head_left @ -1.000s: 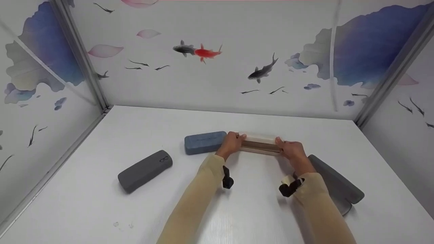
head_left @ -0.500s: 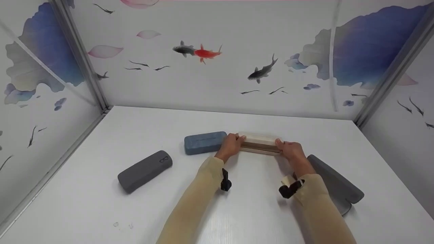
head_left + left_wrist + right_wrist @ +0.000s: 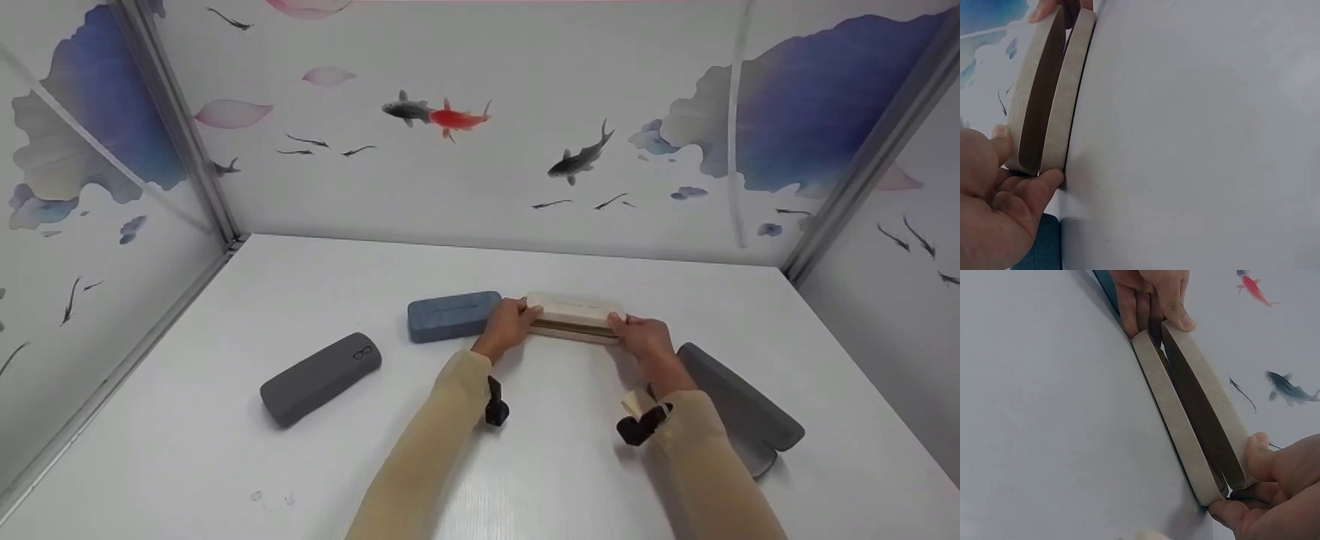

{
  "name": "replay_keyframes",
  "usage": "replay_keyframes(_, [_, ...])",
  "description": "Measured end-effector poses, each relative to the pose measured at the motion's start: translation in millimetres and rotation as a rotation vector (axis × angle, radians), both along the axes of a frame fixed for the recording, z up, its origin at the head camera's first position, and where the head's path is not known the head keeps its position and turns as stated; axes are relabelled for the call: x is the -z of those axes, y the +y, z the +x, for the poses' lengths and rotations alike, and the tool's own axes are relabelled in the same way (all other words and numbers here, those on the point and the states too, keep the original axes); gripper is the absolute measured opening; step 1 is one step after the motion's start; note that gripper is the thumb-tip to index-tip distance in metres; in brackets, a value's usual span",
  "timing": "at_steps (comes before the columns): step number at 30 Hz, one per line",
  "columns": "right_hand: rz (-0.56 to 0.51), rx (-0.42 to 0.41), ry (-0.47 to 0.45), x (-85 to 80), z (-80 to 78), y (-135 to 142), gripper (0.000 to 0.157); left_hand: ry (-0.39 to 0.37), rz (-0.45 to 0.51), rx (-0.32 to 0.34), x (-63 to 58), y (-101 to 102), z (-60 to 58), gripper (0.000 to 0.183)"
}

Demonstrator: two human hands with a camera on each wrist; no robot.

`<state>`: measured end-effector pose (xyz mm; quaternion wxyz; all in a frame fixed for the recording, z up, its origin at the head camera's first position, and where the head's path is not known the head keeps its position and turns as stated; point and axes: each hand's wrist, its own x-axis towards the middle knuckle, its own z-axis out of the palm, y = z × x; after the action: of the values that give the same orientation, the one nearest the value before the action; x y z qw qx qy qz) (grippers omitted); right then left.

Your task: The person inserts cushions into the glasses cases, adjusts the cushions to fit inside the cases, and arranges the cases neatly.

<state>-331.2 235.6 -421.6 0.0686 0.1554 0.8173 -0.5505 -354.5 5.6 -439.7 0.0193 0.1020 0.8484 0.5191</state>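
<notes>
A beige glasses case (image 3: 576, 307) lies partly open on the table, its brown inside showing through the gap below the lid. My left hand (image 3: 508, 328) grips its left end, thumb on the lid and fingers at the base. At the other end my right hand (image 3: 646, 337) holds it the same way. Both wrist views show the case (image 3: 1067, 95) between the two hands, its lid tilted above the base (image 3: 1171, 413). What lies inside it, if anything, is too dark to tell.
A blue glasses case (image 3: 454, 316) stands beside my left hand. Further left lies a dark grey case (image 3: 322, 379) with a glasses mark. Another grey case (image 3: 739, 397), lying open, is partly hidden by my right forearm. Printed walls enclose the white table (image 3: 187, 465).
The lid of the beige case has come down toward its base, so the gap is narrower. Both hands have shifted slightly with it. The other cases stay where they were.
</notes>
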Motion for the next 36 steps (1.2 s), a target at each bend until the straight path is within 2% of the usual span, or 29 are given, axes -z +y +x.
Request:
replay_keyframes(7, [0.019,0.016,0.011,1.6,0.2,-0.8,0.061,0.016,0.003,0.003,1.9,-3.9,-0.7,0.042])
replay_keyframes(14, [0.076,-0.030,0.024,4.4,1.3,3.9,0.062,0.053,-0.009,0.000,5.2,-2.9,-1.5,0.036])
replay_keyframes(23, [0.062,-0.011,0.000,6.8,-0.1,5.4,0.060,0.033,-0.037,-0.033,6.6,1.3,-0.2,0.023])
replay_keyframes(30, [0.076,-0.024,-0.012,5.1,0.0,5.5,0.061,0.007,-0.062,-0.071,5.9,4.3,-1.4,0.025])
replay_keyframes(36, [0.065,-0.019,-0.018,4.7,-1.5,5.9,0.062,0.021,-0.052,-0.069,5.8,4.4,-0.7,0.022])
